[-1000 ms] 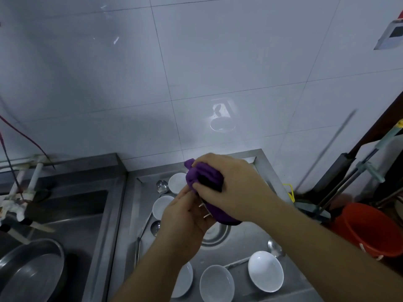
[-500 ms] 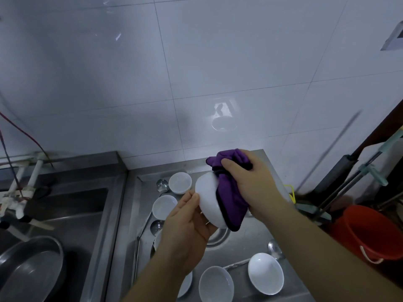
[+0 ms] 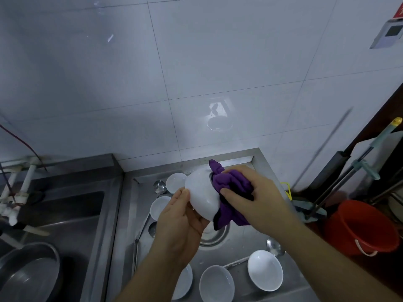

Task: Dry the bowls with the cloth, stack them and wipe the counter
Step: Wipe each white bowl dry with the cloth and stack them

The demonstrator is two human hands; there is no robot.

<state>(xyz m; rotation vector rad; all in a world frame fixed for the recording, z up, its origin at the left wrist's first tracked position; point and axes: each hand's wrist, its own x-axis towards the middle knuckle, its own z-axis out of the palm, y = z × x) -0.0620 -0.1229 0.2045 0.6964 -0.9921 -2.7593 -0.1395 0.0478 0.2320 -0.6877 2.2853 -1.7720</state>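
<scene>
The left hand (image 3: 181, 223) cupped a smooth white bowl (image 3: 201, 198) from below, thumb curled on its rounded outer wall, tilted above the steel worktop (image 3: 246, 245). The right hand (image 3: 259, 199) gripped a crumpled purple cloth (image 3: 231, 188), pressed against the bowl's right side. Five more glossy white bowls lay on the worktop below.

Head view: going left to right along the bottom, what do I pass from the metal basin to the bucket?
Metal basin → white bowl partly hidden under the left forearm → middle white bowl → right white bowl → red bucket.
</scene>
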